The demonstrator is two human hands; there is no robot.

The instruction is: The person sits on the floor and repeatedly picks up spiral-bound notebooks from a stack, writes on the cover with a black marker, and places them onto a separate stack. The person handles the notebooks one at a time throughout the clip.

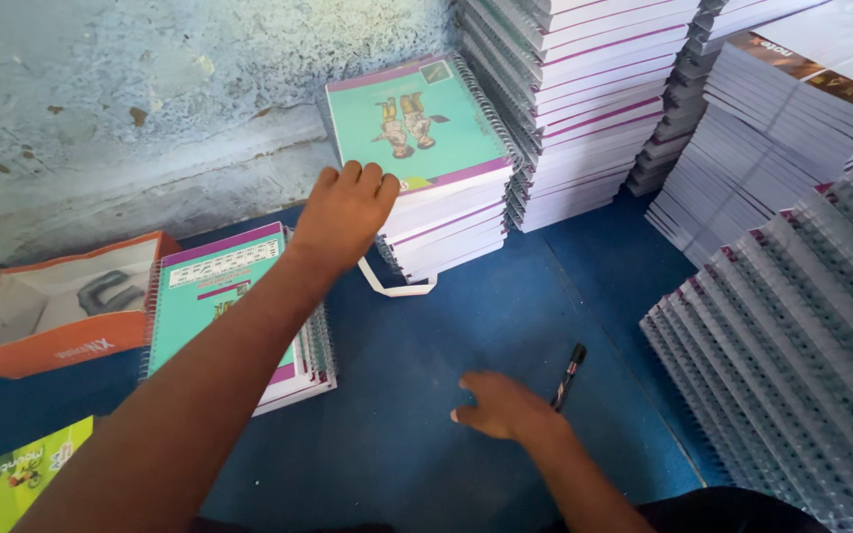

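The left hand (346, 212) was laid open on a stack of teal notebooks (426, 158), gripping nothing; the right hand (501, 405) was spread empty beside a black pen (569, 375).

A short stack of spiral-bound notebooks with teal, purple-edged covers (425, 158) stands on the blue surface against the taller piles, its top book lying flat, cover up, showing cartoon figures. A black marker pen (569, 375) lies flat on the blue surface, well apart from the stack, slightly slanted.
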